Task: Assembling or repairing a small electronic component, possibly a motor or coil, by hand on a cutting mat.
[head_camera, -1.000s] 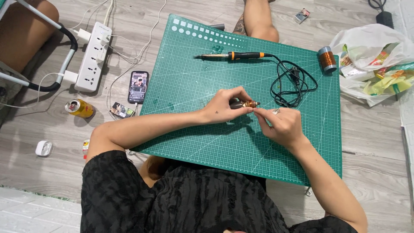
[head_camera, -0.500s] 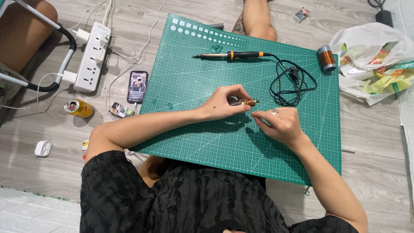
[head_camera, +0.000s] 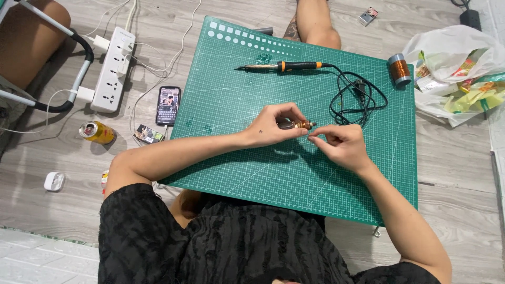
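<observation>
A: What are the hands doing?
B: Over a green cutting mat (head_camera: pixel 252 173), the left hand (head_camera: pixel 271 126) is closed around a small copper-wound coil (head_camera: pixel 299 124). The right hand (head_camera: pixel 336 144), fingers pinched just beside its tip, has shifted slightly right since a moment ago; what it pinches is too fine to see
A: Anything nearby?
B: A soldering iron (head_camera: pixel 279 67) lies beyond, untouched

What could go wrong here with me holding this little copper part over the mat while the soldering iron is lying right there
The soldering iron lies bare on the green cutting mat with no stand; if hot, it might scorch the mat. Its cord is coiled just beyond the right hand, so a snag could drag the iron. The small copper-wound part is pinched only at the left hand fingertips and could slip.
</observation>
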